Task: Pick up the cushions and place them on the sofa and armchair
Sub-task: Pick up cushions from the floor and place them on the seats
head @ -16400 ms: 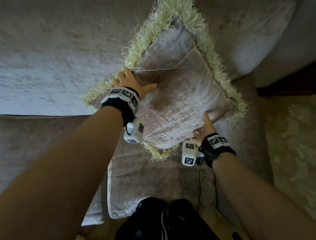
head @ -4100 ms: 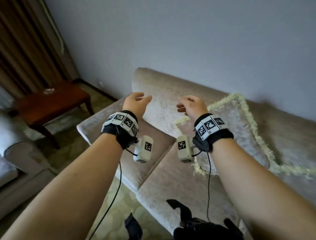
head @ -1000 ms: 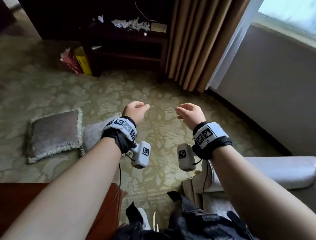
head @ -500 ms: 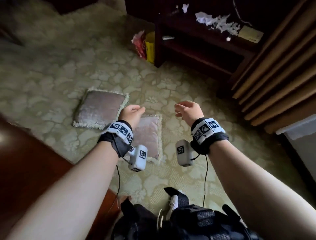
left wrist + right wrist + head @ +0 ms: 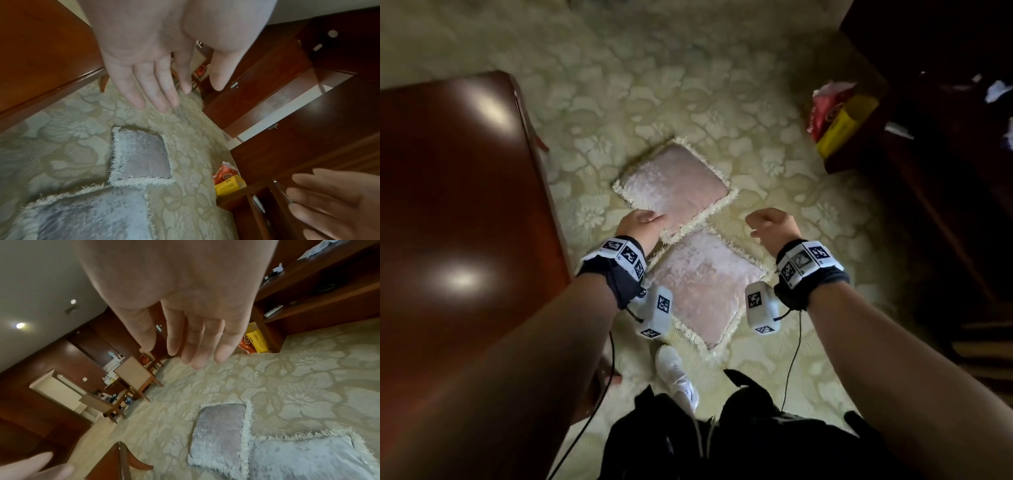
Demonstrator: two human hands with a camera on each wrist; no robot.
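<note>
- reaching down from here, the two cushions could be caught together, since the far cushion [image 5: 674,186] and the near cushion [image 5: 702,284] lie corner to corner on the carpet [image 5: 774,113] with their fringes touching; if only a fringe were pinched, a cushion could slip or threads be pulled.
- a knock against the wooden table [image 5: 458,192] just beside the left arm is judged possible if a cushion is swung up on that side.
- a trip is also judged possible, as a white shoe [image 5: 676,371] is set just short of the near cushion.
- nothing is held: the left hand [image 5: 642,228] is seen with fingers straight and relaxed above the cushions, and the right hand [image 5: 774,224] is loosely curled and empty.
- both cushions are seen as square, plump, pale pink-grey velvet with a cream shaggy fringe all round, lying flat; they are judged soft and light.
- neither sofa nor armchair is in view, so both cushions are not yet placed.
</note>
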